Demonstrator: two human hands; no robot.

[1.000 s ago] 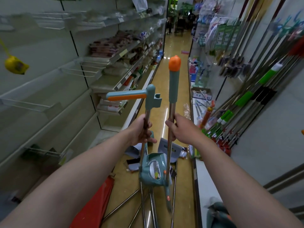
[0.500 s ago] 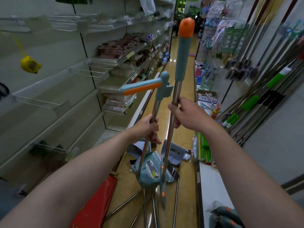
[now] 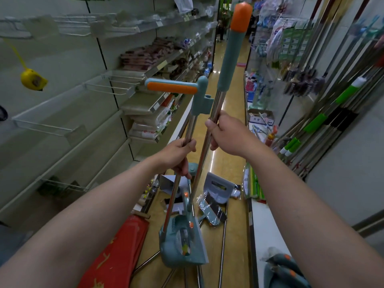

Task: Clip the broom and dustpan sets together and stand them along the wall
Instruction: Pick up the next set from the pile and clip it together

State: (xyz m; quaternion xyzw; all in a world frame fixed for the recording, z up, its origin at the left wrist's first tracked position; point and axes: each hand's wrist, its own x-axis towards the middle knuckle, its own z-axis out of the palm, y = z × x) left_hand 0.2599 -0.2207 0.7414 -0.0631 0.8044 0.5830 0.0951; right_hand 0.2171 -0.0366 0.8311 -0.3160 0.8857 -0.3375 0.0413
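Holding both poles up in front of us right now: our left hand is curled tight round the steel dustpan pole, and our right hand, a bit higher and just to its right, is gripping the broom pole, thumb on the near side. Above the left hand the dustpan pole ends in a sideways teal-and-orange handle with a teal clip under it. The broom pole runs right along the clip's open side, and we honestly can't tell if it's seated. Way above the right hand is the broom's orange cap. Far below both hands the teal dustpan sits at the pole's end. Past the hands a grey dustpan lies on the floor, and mops lean on the wall right of the right hand.
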